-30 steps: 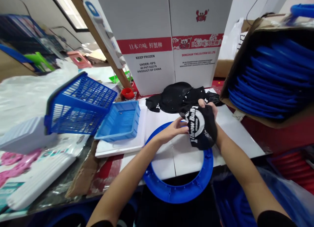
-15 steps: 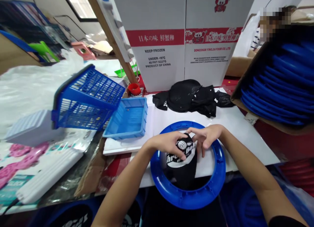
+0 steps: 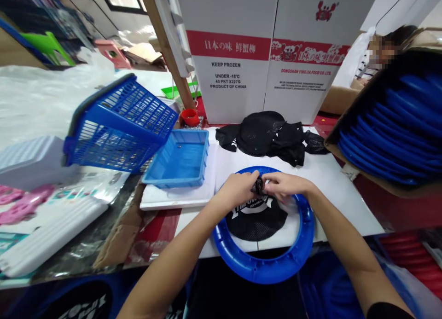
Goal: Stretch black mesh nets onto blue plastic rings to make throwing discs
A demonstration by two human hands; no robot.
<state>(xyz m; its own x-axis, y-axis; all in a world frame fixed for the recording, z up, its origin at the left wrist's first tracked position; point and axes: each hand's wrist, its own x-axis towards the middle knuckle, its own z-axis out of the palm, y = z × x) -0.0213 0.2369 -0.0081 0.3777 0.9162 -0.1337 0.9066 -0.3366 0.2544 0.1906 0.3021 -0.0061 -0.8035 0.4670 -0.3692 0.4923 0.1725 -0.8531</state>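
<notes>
A blue plastic ring (image 3: 264,270) lies on the white work surface in front of me, its near edge jutting past the table edge. Inside it is a round black mesh cloth (image 3: 258,224) with white lettering. At the ring's far side, my left hand (image 3: 241,186) pinches the cloth's gathered upper edge. My right hand (image 3: 285,184) is closed at the same edge from the other side, thumb and fingers together on the black mesh. Just beyond the ring, more black mesh cloths (image 3: 262,132) lie in a loose pile.
A light-blue tray (image 3: 177,160) and a tilted blue basket (image 3: 120,125) stand at left. Behind is a tall white carton (image 3: 231,98). A box of stacked blue rings (image 3: 397,121) leans in at right, with a person (image 3: 366,70) beyond it. A white power strip (image 3: 55,236) lies at left.
Both hands have come together at the ring's far side and closed on the cloth's edge. The cloth, bunched upright before, is now spread flatter inside the ring. The view has shifted slightly.
</notes>
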